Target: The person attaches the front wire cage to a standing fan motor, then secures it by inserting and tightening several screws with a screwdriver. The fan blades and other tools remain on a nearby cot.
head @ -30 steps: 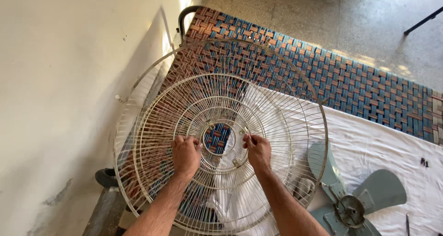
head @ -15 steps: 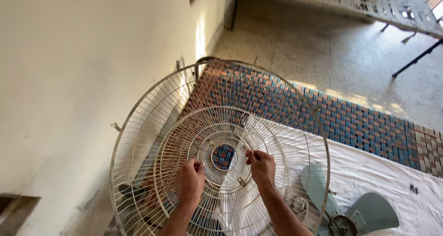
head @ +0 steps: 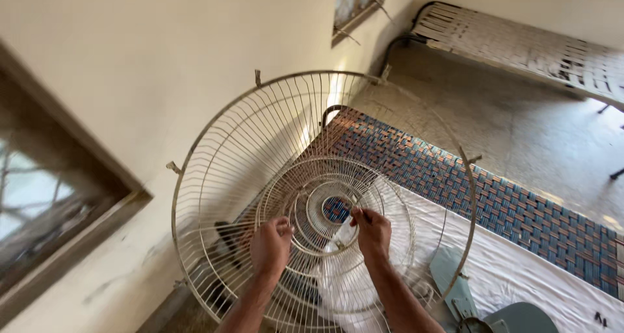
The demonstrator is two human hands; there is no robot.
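In the head view, you have lifted the wire fan guard (head: 312, 196) higher than one second ago and tipped its open side more toward the wall, so it now stands over the woven cot (head: 520, 209) and the white cloth (head: 520, 274). Your left hand (head: 272, 243) and right hand (head: 372, 232) stay closed on the inner rings beside the centre hole, and the grey fan blade (head: 513, 317) is almost out of the frame, so the guard seems firmly in your control.
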